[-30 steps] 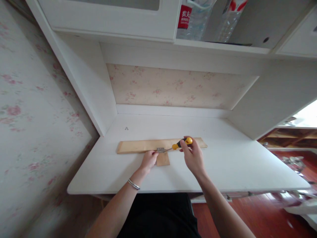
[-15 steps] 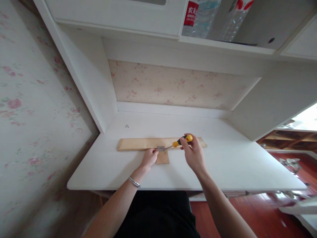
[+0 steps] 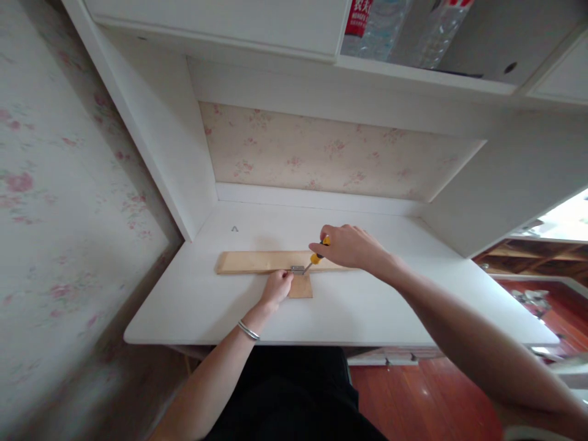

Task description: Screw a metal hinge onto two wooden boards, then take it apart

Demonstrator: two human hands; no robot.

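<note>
A long pale wooden board lies across the white desk, with a small wooden piece against its near edge. Over their joint sits a small metal hinge. My left hand, fingers pinched, holds the hinge at its left end; the fingertips are partly hidden. My right hand is wrapped around a yellow and black screwdriver, which is tilted with its tip down at the hinge's right side. The right hand and forearm cover the board's right end.
A small dark V-shaped mark or object is on the desk behind the board. Overhead, a shelf holds plastic bottles. A side panel bounds the desk at right, a flowered wall at left.
My right hand has swung up and over to the left, its forearm now slanting in from the right. The screwdriver stands steeper. My left hand stays at the hinge.
</note>
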